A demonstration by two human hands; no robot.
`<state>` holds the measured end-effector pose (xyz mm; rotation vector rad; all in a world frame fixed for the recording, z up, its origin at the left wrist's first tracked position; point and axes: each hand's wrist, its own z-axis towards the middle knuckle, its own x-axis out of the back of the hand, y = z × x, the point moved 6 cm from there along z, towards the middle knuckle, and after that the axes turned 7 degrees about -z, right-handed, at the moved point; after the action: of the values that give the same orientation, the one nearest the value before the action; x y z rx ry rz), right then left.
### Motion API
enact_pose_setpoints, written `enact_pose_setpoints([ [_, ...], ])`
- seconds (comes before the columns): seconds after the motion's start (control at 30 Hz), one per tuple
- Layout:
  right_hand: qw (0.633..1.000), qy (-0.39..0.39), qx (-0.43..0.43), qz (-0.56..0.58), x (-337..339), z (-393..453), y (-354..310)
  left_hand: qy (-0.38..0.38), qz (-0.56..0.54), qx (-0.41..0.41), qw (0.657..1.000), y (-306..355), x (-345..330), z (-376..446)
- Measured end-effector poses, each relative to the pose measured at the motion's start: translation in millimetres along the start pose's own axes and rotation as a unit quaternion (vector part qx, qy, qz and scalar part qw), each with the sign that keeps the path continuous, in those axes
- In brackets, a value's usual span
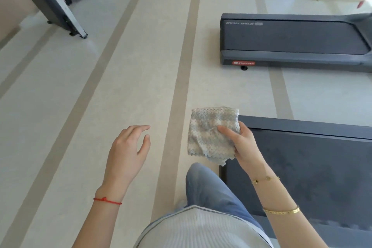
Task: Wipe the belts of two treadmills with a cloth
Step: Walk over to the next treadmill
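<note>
My right hand (241,145) pinches a folded grey-white textured cloth (209,131) in the air, just left of the near treadmill's rear corner. That near treadmill's dark belt (314,165) lies at the lower right and shows faint smudges. A second treadmill, with its dark belt (291,36) and a red logo on the side rail, stands farther off at the upper right. My left hand (128,147) hovers over the bare floor with relaxed fingers, holding nothing.
Beige floor with darker stripes (181,66) fills the left and centre. A metal gym machine frame (66,14) stands at the upper left, with more equipment on a dark mat at the top. Another person's hand (361,3) shows at the far right edge.
</note>
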<state>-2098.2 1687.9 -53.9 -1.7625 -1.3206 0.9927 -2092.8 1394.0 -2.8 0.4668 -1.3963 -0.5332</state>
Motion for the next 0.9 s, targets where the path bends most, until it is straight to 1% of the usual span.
enact_pose_setpoints([
  [0.2, 0.999, 0.039, -0.003, 0.022, -1, 68, -16, -0.04, -0.005, -0.019, 0.999, -6, -28, 88],
  [0.33, 0.998, 0.042, -0.003, 0.045, 7, 131, -42, -0.051, -0.009, -0.038, 0.998, 5, -55, 168],
  [0.43, 0.997, 0.047, 0.002, 0.053, 21, 184, -76, -0.056, -0.015, -0.055, 0.997, 25, -77, 238],
  [0.6, 0.997, 0.057, 0.02, 0.043, 53, 275, -151, -0.051, -0.029, -0.09, 0.994, 71, -109, 356],
  [0.77, 0.997, 0.064, 0.034, 0.024, 79, 348, -212, -0.043, -0.039, -0.107, 0.993, 104, -136, 449],
  [0.9, 0.996, 0.082, 0.032, 0.029, 97, 403, -239, -0.078, -0.039, -0.115, 0.989, 126, -173, 516],
])
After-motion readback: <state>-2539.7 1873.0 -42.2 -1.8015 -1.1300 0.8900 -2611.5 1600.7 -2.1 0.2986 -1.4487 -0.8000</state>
